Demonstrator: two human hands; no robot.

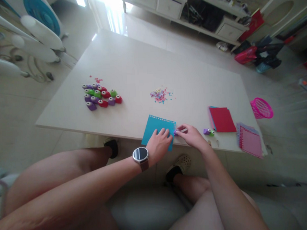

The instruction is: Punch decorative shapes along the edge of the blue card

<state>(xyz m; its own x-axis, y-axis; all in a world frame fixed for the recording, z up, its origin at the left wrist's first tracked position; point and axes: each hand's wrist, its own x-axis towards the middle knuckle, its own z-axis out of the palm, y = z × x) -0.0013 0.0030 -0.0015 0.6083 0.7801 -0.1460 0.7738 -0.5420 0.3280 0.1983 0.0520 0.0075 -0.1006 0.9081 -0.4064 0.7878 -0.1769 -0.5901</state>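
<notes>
Table (pixel 140 60): pale, wide, your teal paper (pixel 155 130) at its near edge
Left hand (pixel 159 145): flat, pinning that paper
Right hand (pixel 192 135): gripping a punch (pixel 181 130) at the paper's right edge
Room: white cabinet (pixel 168 6) far, pink basket (pixel 261 108) right

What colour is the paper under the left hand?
Blue paper, seen from the head camera.

Daylight glare up top; edges warped, perhaps blurred.
</notes>
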